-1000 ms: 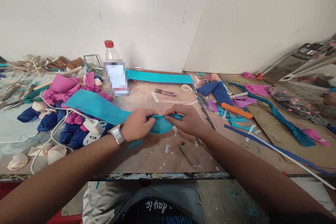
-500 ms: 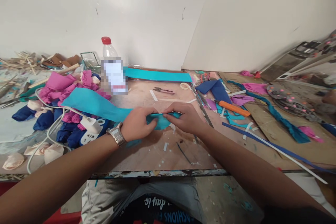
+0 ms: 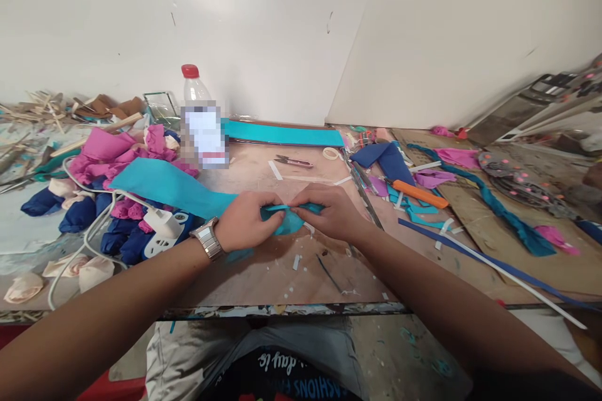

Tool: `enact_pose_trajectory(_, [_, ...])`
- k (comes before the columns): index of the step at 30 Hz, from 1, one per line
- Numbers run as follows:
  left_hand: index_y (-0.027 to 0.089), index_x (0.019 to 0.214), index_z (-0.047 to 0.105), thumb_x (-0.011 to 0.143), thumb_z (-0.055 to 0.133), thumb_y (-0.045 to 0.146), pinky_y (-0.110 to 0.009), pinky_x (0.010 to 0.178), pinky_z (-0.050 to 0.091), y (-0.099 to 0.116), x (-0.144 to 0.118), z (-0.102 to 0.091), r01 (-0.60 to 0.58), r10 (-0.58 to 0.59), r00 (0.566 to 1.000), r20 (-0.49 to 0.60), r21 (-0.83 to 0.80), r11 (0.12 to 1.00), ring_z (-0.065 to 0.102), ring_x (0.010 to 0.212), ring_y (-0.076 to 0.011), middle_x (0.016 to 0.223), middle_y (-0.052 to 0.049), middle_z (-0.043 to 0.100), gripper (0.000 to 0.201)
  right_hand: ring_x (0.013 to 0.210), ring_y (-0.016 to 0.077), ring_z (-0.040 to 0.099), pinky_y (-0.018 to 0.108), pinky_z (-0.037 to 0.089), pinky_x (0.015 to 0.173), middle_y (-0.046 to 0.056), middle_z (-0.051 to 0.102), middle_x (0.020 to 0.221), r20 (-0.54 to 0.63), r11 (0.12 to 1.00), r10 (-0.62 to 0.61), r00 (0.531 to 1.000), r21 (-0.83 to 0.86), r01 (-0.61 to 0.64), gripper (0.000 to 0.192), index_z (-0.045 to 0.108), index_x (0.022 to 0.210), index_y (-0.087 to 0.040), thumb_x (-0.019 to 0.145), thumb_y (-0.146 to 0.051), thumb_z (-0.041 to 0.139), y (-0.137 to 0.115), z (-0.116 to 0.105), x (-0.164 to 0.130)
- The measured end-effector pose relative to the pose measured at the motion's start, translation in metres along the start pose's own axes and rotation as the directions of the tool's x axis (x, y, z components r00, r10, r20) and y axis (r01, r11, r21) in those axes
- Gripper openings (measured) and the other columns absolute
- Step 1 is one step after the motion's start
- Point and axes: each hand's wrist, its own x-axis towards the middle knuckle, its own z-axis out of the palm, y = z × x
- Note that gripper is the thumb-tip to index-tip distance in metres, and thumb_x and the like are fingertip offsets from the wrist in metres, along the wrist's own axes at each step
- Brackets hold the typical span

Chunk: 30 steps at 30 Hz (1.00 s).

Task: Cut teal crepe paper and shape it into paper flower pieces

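Lying over the pink cloth bundles (image 3: 106, 144), toward the left edge of the counter (image 3: 282, 285), is the wide end of a turquoise cloth strip (image 3: 172, 185). The strip runs to the right, above the power strip (image 3: 162, 239), where I can read no brand. Farther back stand a red-capped bottle (image 3: 195, 89), which shows no readable label, and a smartphone (image 3: 205, 133) with its screen blurred out.

The left hand (image 3: 247, 220) pinches the strip between thumb and forefinger, over the middle of the counter, nearer to its front edge. Compared with one second ago, its thumb reaches more to the right, and the fingertips of both hands now almost meet. In my judgement, the small fold is being tightened there, while the long end remains flat.

At the bottom, beyond the front edge, black cloth (image 3: 244, 376) carries white writing, "day is", and blue capitals, partly cut, seemingly "FASHIONS".

The right hand (image 3: 332, 212) grips the other side of the strip, thumb against forefinger.
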Motion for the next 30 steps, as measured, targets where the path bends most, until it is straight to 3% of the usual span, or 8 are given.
enact_pose_trajectory(3, [0.020, 0.093, 0.075, 0.091, 0.060, 0.033, -0.031, 0.076, 0.047, 0.0000, 0.0004, 0.0006, 0.004, -0.005, 1.000, -0.010, -0.021, 1.000, 0.068, 0.086, -0.0200, 0.094, -0.002, 0.077, 0.020, 0.084, 0.0178, 0.073, 0.030, 0.056, 0.076, 0.004, 0.079, 0.090, 0.011, 0.999, -0.043, 0.999, 0.009, 0.043, 0.010, 0.078, 0.095, -0.023, 0.092, -0.026, 0.069, -0.0008, -0.0003, 0.0005])
enact_pose_trajectory(10, [0.020, 0.091, 0.075, 0.088, 0.055, 0.020, -0.030, 0.071, 0.045, -0.0039, 0.0016, 0.0005, -0.003, 0.003, 1.000, 0.001, 0.005, 1.000, 0.066, 0.078, -0.0182, 0.086, 0.000, 0.076, 0.020, 0.085, 0.0184, 0.072, 0.031, 0.057, 0.077, 0.006, 0.078, 0.091, 0.019, 0.996, -0.087, 0.996, 0.009, 0.087, 0.012, 0.079, 0.096, -0.022, 0.093, -0.024, 0.067, -0.0023, -0.0021, 0.0014])
enact_pose_trajectory(19, [0.022, 0.107, 0.074, 0.101, 0.050, 0.035, -0.040, 0.093, 0.043, -0.0051, 0.0008, 0.0030, -0.126, 0.130, 0.991, -0.009, 0.196, 0.973, 0.069, 0.088, -0.0233, 0.097, -0.003, 0.079, 0.027, 0.083, 0.0180, 0.074, 0.029, 0.058, 0.076, 0.005, 0.080, 0.092, -0.019, 0.995, 0.067, 0.998, 0.073, -0.065, 0.011, 0.079, 0.095, -0.022, 0.089, -0.027, 0.072, -0.0016, -0.0005, -0.0002])
enact_pose_trajectory(22, [0.021, 0.102, 0.073, 0.104, 0.045, 0.035, -0.040, 0.096, 0.043, -0.0070, 0.0012, 0.0042, -0.165, 0.168, 0.986, 0.011, 0.246, 0.955, 0.068, 0.081, -0.0214, 0.089, -0.004, 0.078, 0.031, 0.083, 0.0178, 0.074, 0.030, 0.057, 0.077, 0.004, 0.080, 0.090, -0.020, 0.997, 0.053, 0.998, 0.063, -0.051, 0.010, 0.079, 0.095, -0.022, 0.089, -0.026, 0.073, -0.0006, 0.0008, -0.0004])
enact_pose_trajectory(25, [0.021, 0.098, 0.072, 0.104, 0.045, 0.033, -0.039, 0.093, 0.044, -0.0079, 0.0015, 0.0042, -0.137, 0.141, 0.990, 0.004, 0.265, 0.954, 0.066, 0.077, -0.0211, 0.084, -0.003, 0.076, 0.030, 0.081, 0.0174, 0.073, 0.030, 0.057, 0.075, 0.004, 0.079, 0.089, -0.016, 0.998, 0.019, 1.000, 0.055, -0.018, 0.010, 0.080, 0.094, -0.023, 0.090, -0.027, 0.071, -0.0008, 0.0004, 0.0006])
enact_pose_trajectory(30, [0.023, 0.108, 0.071, 0.098, 0.049, 0.026, -0.037, 0.084, 0.046, -0.0063, 0.0008, 0.0020, -0.082, 0.086, 0.996, -0.009, 0.227, 0.970, 0.067, 0.091, -0.0253, 0.094, -0.004, 0.077, 0.024, 0.081, 0.0170, 0.073, 0.029, 0.058, 0.074, 0.005, 0.078, 0.088, -0.020, 0.996, -0.005, 1.000, 0.092, 0.007, 0.012, 0.080, 0.092, -0.023, 0.092, -0.029, 0.070, -0.0020, -0.0024, 0.0031])
